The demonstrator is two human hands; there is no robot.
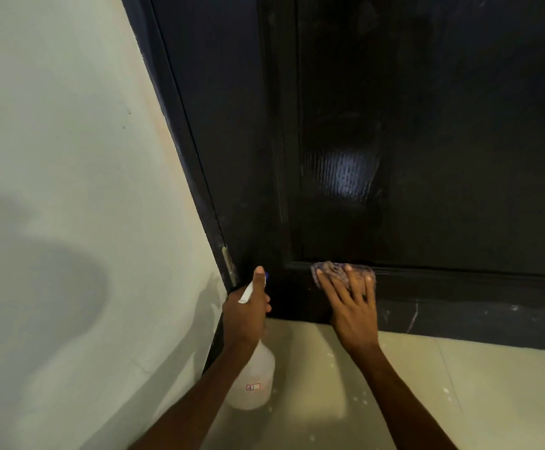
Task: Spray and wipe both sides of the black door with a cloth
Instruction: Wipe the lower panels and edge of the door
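- One door face in view: the black door (427, 125) fills the upper right, its bottom edge meeting the floor (459, 384). Can't see the other side from here.
- Glossy wet-looking patch w/ streaks sits mid-panel, above the cloth; prob. spray residue, so upper panel looks already treated. That's a guess from the sheen.
- Cloth (336, 271), purple/patterned, is pressed flat against the door at the lower moulding, near the door's bottom-left corner, where panel recess meets bottom rail. Likely there b/c that ledge traps dust & runoff.
- Right hand (350, 300): fingers spread wide & straight, palm flat over the cloth, pushing it onto the door. Not gripping, just pressing; flat spread gives more wiping contact.
- Left hand (248, 306): wrapped round the neck of the spray bottle (255, 375), thumb up along the white trigger head, blue nozzle tip just beyond the thumb. Bottle is translucent, w/ a small label low on its body, and hangs near the door's hinge-side bottom corner. Nozzle aims roughly at the door, held close prob. so it's ready for the next squirt w/o putting it down.
- Hinge (229, 264), metal, shows on the door's left edge just beside the left thumb.
- Wall (70, 157), pale, runs left of the frame; floor is light tile w/ white specks.
- Judged stage: low section of this face, w/ bottom rail below the cloth still dusty/scuffed.
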